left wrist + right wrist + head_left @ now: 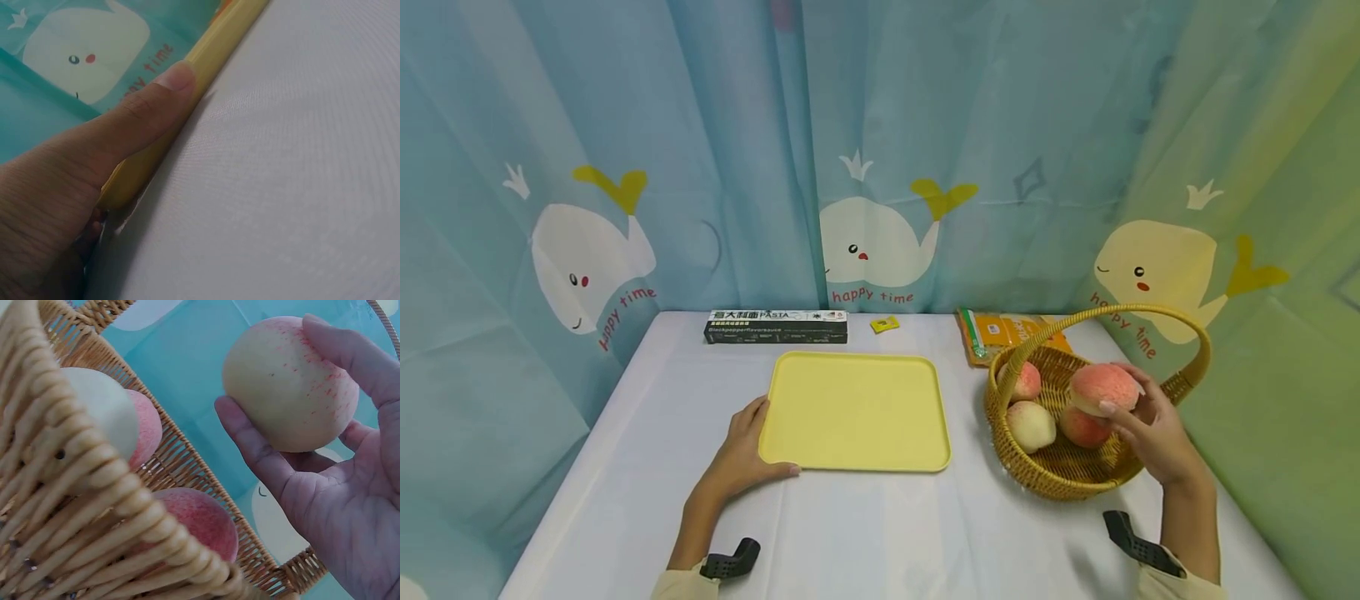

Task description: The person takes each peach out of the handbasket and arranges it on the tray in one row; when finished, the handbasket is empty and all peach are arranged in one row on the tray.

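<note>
My right hand (1161, 433) holds a pink and cream peach (1105, 388) over the wicker basket (1052, 487), with thumb and fingers around the fruit. In the right wrist view that peach (290, 384) is above the basket rim. Inside the basket lie a pale peach (1031, 426), a red one (1084, 428) beneath the held fruit, and a pink one (1026, 382) at the back left. My left hand (745, 450) grips the near left corner of a yellow tray (857, 412), thumb along the front edge (181, 78) and fingers at the left side.
Behind the tray lie a black and white pasta box (777, 327) and a small yellow packet (884, 324). An orange bag (992, 333) lies behind the basket, whose tall handle (1198, 350) arches above it. A whale-patterned curtain (737, 167) surrounds the white table.
</note>
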A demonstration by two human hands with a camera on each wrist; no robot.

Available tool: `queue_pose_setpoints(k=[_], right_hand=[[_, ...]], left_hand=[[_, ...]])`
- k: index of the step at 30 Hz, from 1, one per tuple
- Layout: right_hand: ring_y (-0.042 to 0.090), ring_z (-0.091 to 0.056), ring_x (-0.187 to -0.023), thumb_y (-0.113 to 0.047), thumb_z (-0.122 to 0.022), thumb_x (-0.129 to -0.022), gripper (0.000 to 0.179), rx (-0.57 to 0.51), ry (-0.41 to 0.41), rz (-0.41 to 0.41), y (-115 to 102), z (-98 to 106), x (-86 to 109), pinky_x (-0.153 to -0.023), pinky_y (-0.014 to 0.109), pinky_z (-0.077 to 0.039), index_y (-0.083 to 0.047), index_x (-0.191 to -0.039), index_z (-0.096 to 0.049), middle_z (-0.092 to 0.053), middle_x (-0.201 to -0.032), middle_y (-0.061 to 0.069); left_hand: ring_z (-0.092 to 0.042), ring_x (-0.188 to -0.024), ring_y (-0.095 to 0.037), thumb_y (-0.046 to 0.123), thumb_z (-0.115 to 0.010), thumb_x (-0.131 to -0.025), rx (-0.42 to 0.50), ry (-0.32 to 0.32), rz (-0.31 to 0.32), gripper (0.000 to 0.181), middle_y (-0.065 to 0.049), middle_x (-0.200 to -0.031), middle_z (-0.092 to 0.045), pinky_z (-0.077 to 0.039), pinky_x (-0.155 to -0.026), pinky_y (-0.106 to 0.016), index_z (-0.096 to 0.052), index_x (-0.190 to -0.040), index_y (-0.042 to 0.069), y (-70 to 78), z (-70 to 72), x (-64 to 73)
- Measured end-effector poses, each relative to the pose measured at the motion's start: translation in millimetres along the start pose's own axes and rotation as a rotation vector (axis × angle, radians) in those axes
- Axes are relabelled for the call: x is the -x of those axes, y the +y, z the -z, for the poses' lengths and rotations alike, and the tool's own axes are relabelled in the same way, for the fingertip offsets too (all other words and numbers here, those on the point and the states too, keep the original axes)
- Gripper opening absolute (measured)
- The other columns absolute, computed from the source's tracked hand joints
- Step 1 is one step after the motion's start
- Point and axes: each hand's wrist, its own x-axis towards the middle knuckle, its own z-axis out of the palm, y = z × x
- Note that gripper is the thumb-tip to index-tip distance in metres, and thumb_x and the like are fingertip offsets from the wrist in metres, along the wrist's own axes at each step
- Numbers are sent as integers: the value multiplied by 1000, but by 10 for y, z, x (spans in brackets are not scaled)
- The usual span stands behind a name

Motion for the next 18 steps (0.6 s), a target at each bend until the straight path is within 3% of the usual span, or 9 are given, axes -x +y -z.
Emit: queue_pose_setpoints(k=[8,14,18], right_hand=[[4,-61,-108,14,-38,-94,63,40,-70,22,-7,-39,29,-84,21,-54,-7,-152,-25,-55,-128,-1],[3,-62,-105,14,-45,-91,54,155,-52,3,-73,-126,33,-81,20,-54,-5,-141,-35,-57,-127,-1],[7,-62,-111,17,-48,-89,52,168,-83,4,-103,-198,39,-83,22,-55,-4,-136,-38,-59,-132,-1]], left_hand=[[-22,-142,-36,65,-84,-57,7,5,-4,130,-14,-157,-23,-36,-106,-62,-22,-156,10,11,7,-7],[-23,-141,-36,64,-85,-57,18,14,-14,129,-13,-157,-24,-37,-105,-62,-22,-156,11,24,9,-18],[-23,-141,-37,63,-85,-57,20,7,-12,129,-14,-157,-24,-37,-105,-63,-21,-156,10,24,5,-7]])
